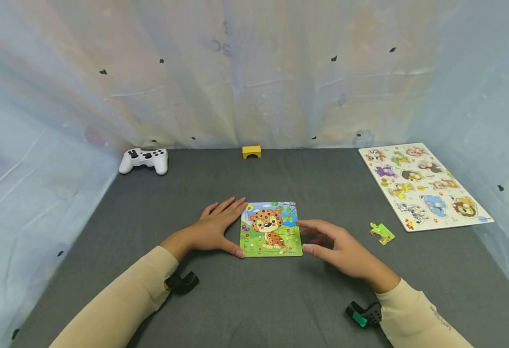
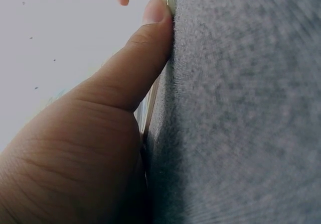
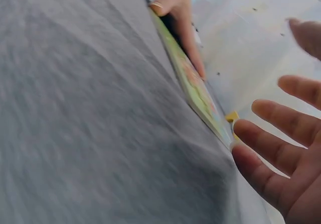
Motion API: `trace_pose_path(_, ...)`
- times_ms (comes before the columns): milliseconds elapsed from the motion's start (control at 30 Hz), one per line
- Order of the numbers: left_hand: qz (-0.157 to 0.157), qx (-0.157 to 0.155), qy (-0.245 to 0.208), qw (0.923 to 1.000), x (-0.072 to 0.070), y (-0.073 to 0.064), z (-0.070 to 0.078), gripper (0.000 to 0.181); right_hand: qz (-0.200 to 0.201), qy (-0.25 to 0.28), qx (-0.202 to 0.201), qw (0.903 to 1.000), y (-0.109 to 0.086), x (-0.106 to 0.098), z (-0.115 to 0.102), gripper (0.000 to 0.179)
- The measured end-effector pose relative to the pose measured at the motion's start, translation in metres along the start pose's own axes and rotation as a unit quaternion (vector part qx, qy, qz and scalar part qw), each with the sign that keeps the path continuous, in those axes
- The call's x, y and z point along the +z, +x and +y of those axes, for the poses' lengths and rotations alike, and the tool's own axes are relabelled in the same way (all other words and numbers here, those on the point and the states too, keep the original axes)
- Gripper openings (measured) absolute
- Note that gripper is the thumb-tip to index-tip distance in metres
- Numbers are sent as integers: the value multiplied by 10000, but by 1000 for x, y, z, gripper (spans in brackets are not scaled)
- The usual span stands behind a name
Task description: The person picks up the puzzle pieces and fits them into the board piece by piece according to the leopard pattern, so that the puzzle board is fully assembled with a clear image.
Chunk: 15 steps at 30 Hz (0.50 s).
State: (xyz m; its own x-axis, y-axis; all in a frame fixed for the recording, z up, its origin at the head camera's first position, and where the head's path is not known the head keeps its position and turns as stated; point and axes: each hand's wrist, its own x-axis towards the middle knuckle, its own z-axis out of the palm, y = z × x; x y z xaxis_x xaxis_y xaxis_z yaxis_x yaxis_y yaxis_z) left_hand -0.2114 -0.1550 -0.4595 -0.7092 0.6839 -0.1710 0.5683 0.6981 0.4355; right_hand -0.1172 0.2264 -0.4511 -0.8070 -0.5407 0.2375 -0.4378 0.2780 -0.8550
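A square leopard jigsaw puzzle (image 1: 272,232) lies flat on the grey table, its picture whole and facing up. My left hand (image 1: 217,227) is spread along its left side. The left thumb (image 2: 156,13) rests at the puzzle's near corner, and the fingertips reach its far left corner. At the right edge, my right hand (image 1: 339,246) has its fingers loosely extended, with fingertips right beside the border and nothing in its grasp. In the right wrist view the puzzle's edge (image 3: 193,91) shows thin, with the right fingers (image 3: 268,143) spread apart.
A loose green jigsaw piece (image 1: 383,233) lies right of my right hand. Beyond it is a white animal peg board (image 1: 424,188). A yellow arch block (image 1: 251,152) and a white game controller (image 1: 145,161) sit along the back, by the curtain (image 1: 280,72).
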Motion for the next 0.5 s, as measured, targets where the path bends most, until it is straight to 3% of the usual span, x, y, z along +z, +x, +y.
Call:
trace_pose_path(133,-15,5,20,10000,1,0,-1,138,213,400,43,9990,-5,-12,1,50)
trace_pose_path(367,-10,14,5,10000,1,0,-2,138,437,827,-216,9954,-16,-34,1,46)
trace_pose_path(500,-10,22,51,10000,1,0,-2,138,439,1024,-292,9933,-25,-46,0,55)
